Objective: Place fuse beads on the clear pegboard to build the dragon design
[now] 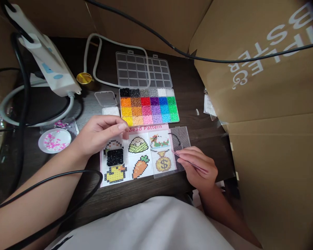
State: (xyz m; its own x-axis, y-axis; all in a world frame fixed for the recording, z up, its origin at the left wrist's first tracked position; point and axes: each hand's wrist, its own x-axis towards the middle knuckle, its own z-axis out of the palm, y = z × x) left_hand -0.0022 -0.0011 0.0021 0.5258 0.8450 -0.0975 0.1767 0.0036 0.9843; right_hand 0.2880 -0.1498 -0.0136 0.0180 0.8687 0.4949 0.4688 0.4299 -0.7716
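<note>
My right hand (pixel 199 168) pinches slim tweezers (pixel 190 161), their tips at the right edge of the Bead Pattern sheet (pixel 146 177). Under the sheet's right side lies a clear pegboard (pixel 185 133). A curved line of black beads (pixel 177 138) shows on it. My left hand (pixel 101 133) hovers over the sheet's upper left corner, thumb and fingers closed together; whether something small is between them I cannot tell. Below it, a small box of black beads (pixel 115 158) rests on the sheet. The sorted bead case (pixel 149 107) stands open just behind the sheet.
At left, a white dish (pixel 54 141) holds pink and white beads. Farther back are a white power strip (pixel 52 66), its looped cable and a gold round lid (pixel 84 78). Cardboard walls (pixel 273 146) enclose the desk. A black cable (pixel 99 177) crosses near my left forearm.
</note>
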